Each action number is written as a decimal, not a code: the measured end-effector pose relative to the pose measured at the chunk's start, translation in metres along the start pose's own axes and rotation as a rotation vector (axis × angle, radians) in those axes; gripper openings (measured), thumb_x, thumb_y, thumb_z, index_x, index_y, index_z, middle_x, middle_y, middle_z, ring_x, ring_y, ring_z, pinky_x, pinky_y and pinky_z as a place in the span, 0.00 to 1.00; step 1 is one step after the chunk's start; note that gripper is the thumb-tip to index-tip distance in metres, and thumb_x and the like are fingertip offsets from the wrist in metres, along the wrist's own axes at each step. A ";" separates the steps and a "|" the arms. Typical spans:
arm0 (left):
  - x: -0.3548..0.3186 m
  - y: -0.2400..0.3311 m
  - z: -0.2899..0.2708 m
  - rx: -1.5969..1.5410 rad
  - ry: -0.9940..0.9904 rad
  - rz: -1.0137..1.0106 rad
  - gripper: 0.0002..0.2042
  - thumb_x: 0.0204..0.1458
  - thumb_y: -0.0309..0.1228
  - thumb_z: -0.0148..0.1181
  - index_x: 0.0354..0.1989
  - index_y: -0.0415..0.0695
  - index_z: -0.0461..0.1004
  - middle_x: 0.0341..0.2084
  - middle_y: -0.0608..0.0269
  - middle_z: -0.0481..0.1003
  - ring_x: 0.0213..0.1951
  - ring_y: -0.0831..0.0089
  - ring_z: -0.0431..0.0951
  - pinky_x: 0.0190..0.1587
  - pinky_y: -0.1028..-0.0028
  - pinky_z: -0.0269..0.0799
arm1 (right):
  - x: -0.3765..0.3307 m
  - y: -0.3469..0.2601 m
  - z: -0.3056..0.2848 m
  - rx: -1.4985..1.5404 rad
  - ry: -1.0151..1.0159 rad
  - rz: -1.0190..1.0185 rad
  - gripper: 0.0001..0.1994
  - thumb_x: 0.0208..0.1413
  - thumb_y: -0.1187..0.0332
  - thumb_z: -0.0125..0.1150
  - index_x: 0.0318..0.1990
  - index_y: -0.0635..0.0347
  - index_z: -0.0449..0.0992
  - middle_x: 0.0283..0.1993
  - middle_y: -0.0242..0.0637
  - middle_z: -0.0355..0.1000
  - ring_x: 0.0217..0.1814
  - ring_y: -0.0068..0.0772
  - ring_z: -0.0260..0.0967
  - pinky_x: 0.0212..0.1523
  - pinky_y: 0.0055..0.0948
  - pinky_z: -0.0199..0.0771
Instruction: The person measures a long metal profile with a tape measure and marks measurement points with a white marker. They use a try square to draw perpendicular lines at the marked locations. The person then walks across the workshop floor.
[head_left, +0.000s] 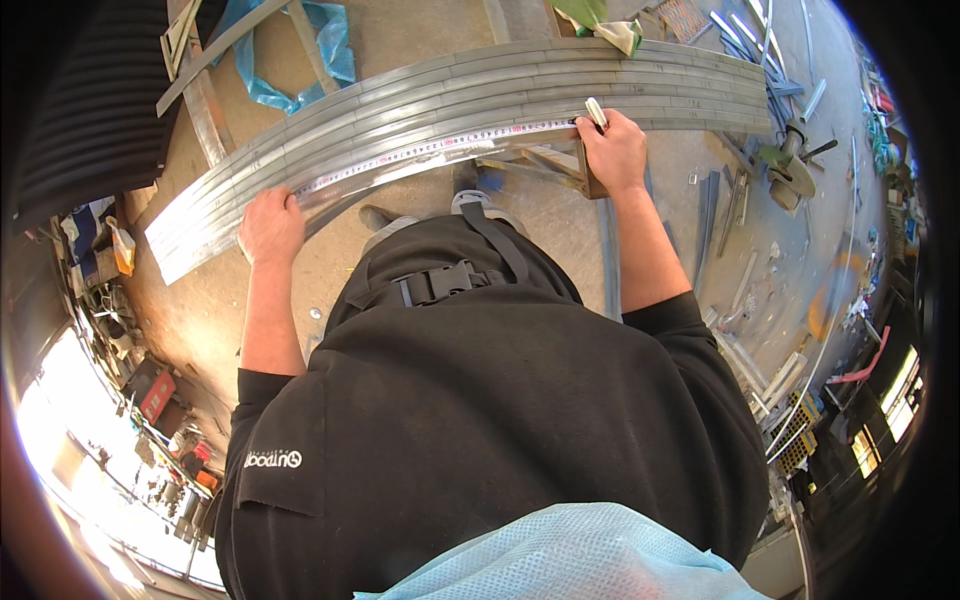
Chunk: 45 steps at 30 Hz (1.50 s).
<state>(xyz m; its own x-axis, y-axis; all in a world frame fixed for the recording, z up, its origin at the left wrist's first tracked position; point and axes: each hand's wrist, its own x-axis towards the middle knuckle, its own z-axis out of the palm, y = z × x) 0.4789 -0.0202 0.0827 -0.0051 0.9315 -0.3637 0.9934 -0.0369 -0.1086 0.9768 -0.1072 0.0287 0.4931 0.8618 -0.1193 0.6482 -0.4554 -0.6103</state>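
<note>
Long grey metal strips (pixel 450 85) lie side by side in front of me, with short pencil-like marks across them. A white tape measure blade (pixel 450 142) is stretched along their near edge, between my hands. At its left end my left hand (pixel 271 226) is closed, its thumb by the blade and its fingers at the strips' near edge. My right hand (pixel 613 152) grips a white marker (pixel 597 112) whose dark tip rests near the blade's right end. The tape's case cannot be made out.
Under the strips stands a metal frame (pixel 555 165). Blue plastic wrap (pixel 335 45) and a metal bar (pixel 215 60) are beyond them. A green-and-white cloth (pixel 620 35) touches the far edge. A round-based metal tool (pixel 785 175) and scattered offcuts (pixel 735 210) lie at right.
</note>
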 end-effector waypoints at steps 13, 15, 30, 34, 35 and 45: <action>-0.002 -0.007 0.005 -0.046 0.058 0.021 0.11 0.68 0.39 0.59 0.49 0.52 0.87 0.50 0.62 0.84 0.55 0.54 0.82 0.58 0.52 0.79 | -0.001 -0.005 -0.005 0.032 -0.060 0.054 0.15 0.62 0.56 0.72 0.39 0.61 0.87 0.36 0.48 0.85 0.42 0.59 0.83 0.47 0.51 0.80; -0.002 -0.008 0.006 -0.049 0.062 0.030 0.11 0.67 0.39 0.60 0.49 0.52 0.87 0.49 0.62 0.84 0.55 0.54 0.82 0.57 0.52 0.79 | -0.001 -0.005 -0.005 0.035 -0.060 0.053 0.15 0.62 0.55 0.71 0.39 0.61 0.87 0.36 0.48 0.85 0.42 0.60 0.82 0.47 0.51 0.80; -0.003 -0.015 0.014 -0.094 0.112 0.075 0.11 0.67 0.38 0.60 0.48 0.51 0.87 0.48 0.62 0.84 0.55 0.54 0.82 0.57 0.53 0.78 | -0.002 -0.007 -0.006 0.018 -0.061 0.057 0.15 0.62 0.55 0.70 0.40 0.60 0.87 0.37 0.49 0.85 0.43 0.60 0.82 0.47 0.51 0.80; -0.003 -0.015 0.015 -0.112 0.132 0.085 0.10 0.67 0.38 0.60 0.47 0.51 0.86 0.48 0.62 0.84 0.54 0.53 0.82 0.57 0.52 0.78 | 0.001 -0.005 -0.007 0.038 -0.099 0.077 0.15 0.62 0.55 0.71 0.39 0.60 0.87 0.36 0.48 0.85 0.43 0.60 0.82 0.47 0.50 0.80; -0.003 -0.015 0.015 -0.122 0.145 0.089 0.10 0.67 0.38 0.60 0.47 0.51 0.86 0.48 0.62 0.84 0.54 0.53 0.82 0.56 0.52 0.78 | 0.002 -0.004 -0.007 0.046 -0.109 0.079 0.16 0.61 0.55 0.71 0.39 0.60 0.87 0.36 0.48 0.85 0.43 0.59 0.82 0.48 0.50 0.80; -0.005 -0.019 0.025 -0.144 0.198 0.104 0.11 0.67 0.38 0.59 0.47 0.50 0.86 0.46 0.63 0.83 0.54 0.52 0.82 0.57 0.52 0.78 | 0.013 0.002 -0.011 -0.026 -0.171 0.039 0.18 0.61 0.53 0.71 0.42 0.61 0.88 0.38 0.49 0.85 0.45 0.59 0.83 0.50 0.50 0.81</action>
<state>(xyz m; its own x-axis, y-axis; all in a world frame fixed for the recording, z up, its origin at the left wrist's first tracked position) 0.4570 -0.0332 0.0637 0.1064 0.9786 -0.1759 0.9936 -0.0977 0.0574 0.9911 -0.0997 0.0347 0.4140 0.8677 -0.2750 0.6463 -0.4930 -0.5825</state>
